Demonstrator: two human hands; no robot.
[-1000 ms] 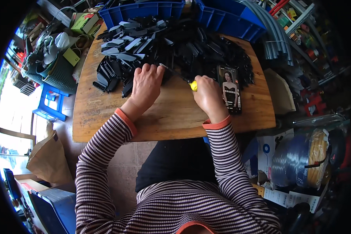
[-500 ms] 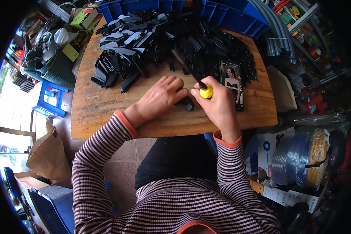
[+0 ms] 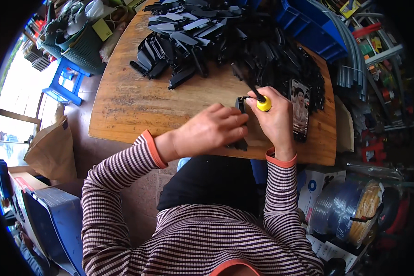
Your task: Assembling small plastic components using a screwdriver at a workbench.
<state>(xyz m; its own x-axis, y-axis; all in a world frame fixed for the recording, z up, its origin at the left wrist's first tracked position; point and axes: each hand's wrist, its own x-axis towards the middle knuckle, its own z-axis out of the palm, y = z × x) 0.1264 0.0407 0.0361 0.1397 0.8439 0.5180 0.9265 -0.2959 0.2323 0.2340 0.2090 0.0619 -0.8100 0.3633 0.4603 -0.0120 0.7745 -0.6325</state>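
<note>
My left hand (image 3: 211, 131) is closed, with its fingers bent around a narrow black plastic part (image 3: 240, 105) near the table's front edge. Most of that part is hidden under the fingers. My right hand (image 3: 276, 117) is wrapped around a tool with a yellow handle end (image 3: 263, 103) and a dark shaft slanting up to the left. Its thumb and forefinger meet close to the upper end of the black part. Below my left fingers another dark piece (image 3: 239, 145) shows at the table edge. Beyond both hands lies a heap of black plastic parts (image 3: 188, 37).
A phone (image 3: 300, 110) with a lit screen lies right of my right hand on the wooden table (image 3: 124, 110). Blue crates (image 3: 310, 27) stand behind the heap. Grey tubes (image 3: 349, 55) hang at the right. A blue stool (image 3: 65, 82) and a paper bag (image 3: 53, 149) stand left.
The view has shifted, so the table sits differently in it. The narrow black part now shows upright between my hands. My right thumb and forefinger have come to its upper end.
</note>
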